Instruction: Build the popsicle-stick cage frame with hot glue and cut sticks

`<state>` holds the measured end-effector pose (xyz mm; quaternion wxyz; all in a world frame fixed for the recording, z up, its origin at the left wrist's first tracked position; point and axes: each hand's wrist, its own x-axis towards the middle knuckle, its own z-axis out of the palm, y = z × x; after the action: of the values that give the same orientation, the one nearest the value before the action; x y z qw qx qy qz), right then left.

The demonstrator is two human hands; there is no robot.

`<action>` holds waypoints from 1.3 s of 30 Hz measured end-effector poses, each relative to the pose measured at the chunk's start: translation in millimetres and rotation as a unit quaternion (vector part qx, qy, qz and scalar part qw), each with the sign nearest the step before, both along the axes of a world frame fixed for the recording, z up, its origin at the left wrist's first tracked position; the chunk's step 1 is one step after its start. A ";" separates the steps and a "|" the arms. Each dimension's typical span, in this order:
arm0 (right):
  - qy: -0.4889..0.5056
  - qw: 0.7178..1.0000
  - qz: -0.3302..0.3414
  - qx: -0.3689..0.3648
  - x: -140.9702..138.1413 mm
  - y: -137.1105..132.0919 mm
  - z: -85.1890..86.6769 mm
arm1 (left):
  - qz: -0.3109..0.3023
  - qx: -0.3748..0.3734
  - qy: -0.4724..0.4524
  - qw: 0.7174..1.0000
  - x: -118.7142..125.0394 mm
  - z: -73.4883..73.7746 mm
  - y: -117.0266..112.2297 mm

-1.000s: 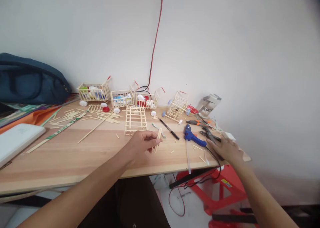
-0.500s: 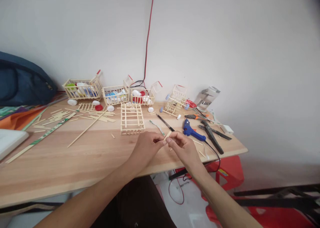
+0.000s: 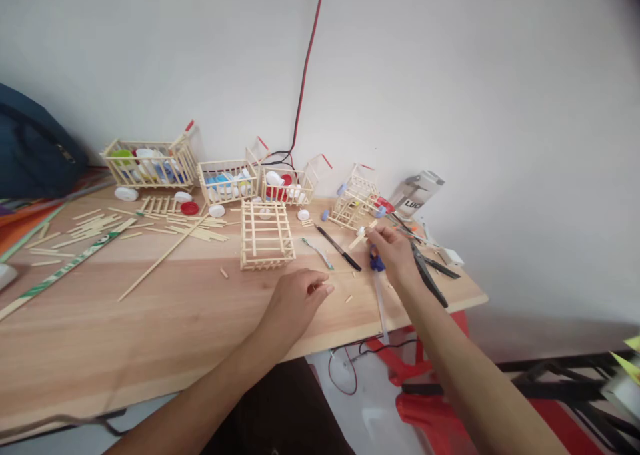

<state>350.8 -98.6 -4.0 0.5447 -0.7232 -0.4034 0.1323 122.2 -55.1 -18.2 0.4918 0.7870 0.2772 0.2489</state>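
Observation:
My right hand (image 3: pixel 395 248) pinches a short, pale wooden stick (image 3: pixel 357 241) between thumb and fingertips, above the right side of the table. Just under its wrist side lies a blue glue gun (image 3: pixel 377 260), mostly covered by the hand. My left hand (image 3: pixel 296 303) hovers near the table's front edge, fingers curled, with a small gap between thumb and forefinger and nothing visible in it. Beyond it stands a small stick-built basket frame (image 3: pixel 267 236). A black pen (image 3: pixel 339 248) and a crumpled green-and-white wrapper (image 3: pixel 318 253) lie between the hands.
Stick-built carts (image 3: pixel 150 164) holding bottle caps line the wall; another cart (image 3: pixel 354 202) lies tipped. Loose sticks (image 3: pixel 93 227) and a long stick (image 3: pixel 160 260) cover the left. Black-handled pliers (image 3: pixel 429 278) and a white adapter (image 3: pixel 451 257) are at right. A backpack (image 3: pixel 37 145) sits far left.
My hands have parted. The right one has moved right and away from me with the stick, over the glue gun; the left stays near the front edge. The camera view has shifted slightly.

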 end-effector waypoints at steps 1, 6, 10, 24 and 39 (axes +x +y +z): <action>-0.021 1.000 -0.015 0.007 12.3 6.2 -0.6 | -0.002 -0.003 0.008 1.000 -1.3 -1.2 -0.5; -0.106 0.994 -0.036 0.014 39.9 27.3 -10.7 | -0.017 -0.007 0.025 1.000 -4.2 -1.6 -2.8; -0.134 0.989 -0.048 0.028 38.0 32.9 -21.4 | -0.024 -0.006 0.018 1.000 -3.5 -3.5 -3.8; -0.156 0.976 -0.128 0.086 51.4 34.1 -36.2 | -0.031 0.012 0.016 0.999 -4.7 -11.7 -6.1; -0.212 0.972 -0.097 0.016 37.3 56.4 -27.5 | -0.057 0.029 0.016 0.998 -5.3 -12.6 -6.7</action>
<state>388.1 -42.3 -31.5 0.4685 -0.7619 -0.4392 -0.0836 117.0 -61.7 -30.9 0.4780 0.8190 0.2326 0.2161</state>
